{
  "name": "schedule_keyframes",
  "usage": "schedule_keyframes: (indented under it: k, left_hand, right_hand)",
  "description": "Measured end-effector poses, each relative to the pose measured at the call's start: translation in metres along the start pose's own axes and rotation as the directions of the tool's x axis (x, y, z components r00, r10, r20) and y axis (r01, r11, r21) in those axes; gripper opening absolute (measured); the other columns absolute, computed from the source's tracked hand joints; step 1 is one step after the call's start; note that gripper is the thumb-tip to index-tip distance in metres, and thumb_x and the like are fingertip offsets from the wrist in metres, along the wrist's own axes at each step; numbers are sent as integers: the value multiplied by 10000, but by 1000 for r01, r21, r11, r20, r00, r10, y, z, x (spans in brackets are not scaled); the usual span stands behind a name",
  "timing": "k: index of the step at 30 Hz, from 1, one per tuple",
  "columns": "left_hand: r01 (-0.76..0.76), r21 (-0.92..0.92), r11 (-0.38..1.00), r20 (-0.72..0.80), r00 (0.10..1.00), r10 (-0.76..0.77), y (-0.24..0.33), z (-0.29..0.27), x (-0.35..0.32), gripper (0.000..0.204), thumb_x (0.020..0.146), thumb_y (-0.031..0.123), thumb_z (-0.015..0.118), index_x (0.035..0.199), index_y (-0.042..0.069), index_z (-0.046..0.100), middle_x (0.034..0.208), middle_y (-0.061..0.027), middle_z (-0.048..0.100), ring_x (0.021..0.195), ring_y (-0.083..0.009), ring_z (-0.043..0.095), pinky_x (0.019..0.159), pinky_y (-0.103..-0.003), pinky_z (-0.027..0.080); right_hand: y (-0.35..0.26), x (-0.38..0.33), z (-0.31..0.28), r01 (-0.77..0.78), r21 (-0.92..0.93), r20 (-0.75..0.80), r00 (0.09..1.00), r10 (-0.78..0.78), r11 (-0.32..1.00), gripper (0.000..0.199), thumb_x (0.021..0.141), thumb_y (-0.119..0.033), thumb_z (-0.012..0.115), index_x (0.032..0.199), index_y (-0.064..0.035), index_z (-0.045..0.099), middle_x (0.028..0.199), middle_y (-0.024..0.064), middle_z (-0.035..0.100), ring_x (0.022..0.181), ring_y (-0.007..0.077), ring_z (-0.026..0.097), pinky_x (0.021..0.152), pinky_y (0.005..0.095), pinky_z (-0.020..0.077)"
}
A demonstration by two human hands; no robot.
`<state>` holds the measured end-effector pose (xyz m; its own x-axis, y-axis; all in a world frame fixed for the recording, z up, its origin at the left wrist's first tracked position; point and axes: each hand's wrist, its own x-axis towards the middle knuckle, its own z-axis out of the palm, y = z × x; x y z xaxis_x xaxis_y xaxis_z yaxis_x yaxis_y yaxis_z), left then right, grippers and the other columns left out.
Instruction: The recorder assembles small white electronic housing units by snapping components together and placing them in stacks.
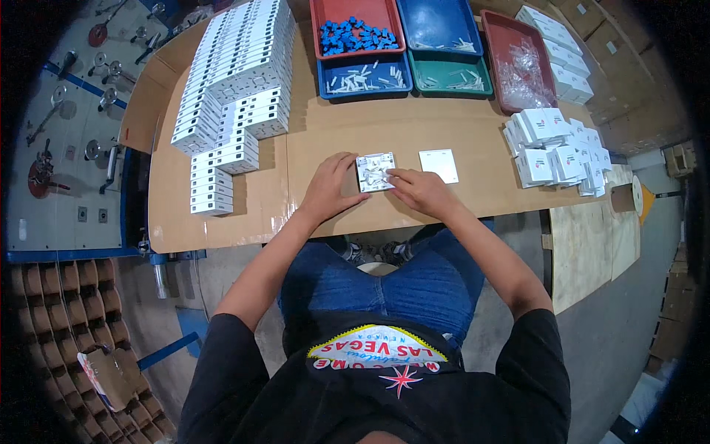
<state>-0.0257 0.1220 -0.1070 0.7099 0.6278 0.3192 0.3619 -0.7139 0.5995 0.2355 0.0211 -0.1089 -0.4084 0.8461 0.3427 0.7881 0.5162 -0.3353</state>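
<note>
While the open left hand (328,186) braces the white housing (363,175), right hand (425,191), grip unclear, likely seats parts (376,177); next, probably gentle pressing.

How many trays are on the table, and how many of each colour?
Red trays: 2
Blue trays: 2
Green tray: 1
Total: 5 trays
</note>
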Motion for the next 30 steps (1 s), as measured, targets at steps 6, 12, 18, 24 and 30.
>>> schedule_keyframes:
  k: [6,12,18,24,30]
  left_hand:
    - [52,104,993,4,999,-53,-4,5,3,879,730,465,862,1411,35,510,1434,-184,500,1351,-381,461,1151,-480,364]
    - [80,115,990,25,996,-84,-1,2,5,890,740,518,836,1410,30,514,1440,-180,491,1371,-367,444,1173,-480,333]
    - [92,206,974,28,995,-99,0,0,8,922,762,610,781,1437,46,504,1479,-177,463,1438,-351,382,1232,-513,232]
    - [154,245,957,69,982,-176,3,-1,9,938,780,689,717,1441,53,520,1535,-200,404,1494,-332,306,1253,-523,178]
    - [170,274,946,91,975,-202,3,-3,7,956,788,735,664,1444,56,513,1541,-202,394,1496,-324,298,1253,-516,166]
  right_hand:
    - [2,-2,0,-85,50,10,996,85,995,232,933,-220,694,1098,-57,688,1264,88,679,911,287,718,721,405,600]
    - [5,5,-13,-103,74,-5,995,104,992,208,923,-225,722,1060,-71,693,1252,86,679,771,274,727,654,382,597]
    - [23,29,-27,-180,137,-180,962,203,974,115,915,-132,719,1018,-80,708,1197,82,688,740,255,720,624,356,576]
    - [54,90,-40,-332,190,-364,850,380,924,156,911,-82,699,1065,-84,720,1046,60,720,714,237,710,621,335,564]
    - [110,191,-38,-443,141,-381,801,462,885,170,931,-166,659,1078,-109,722,998,102,730,854,317,715,721,423,564]
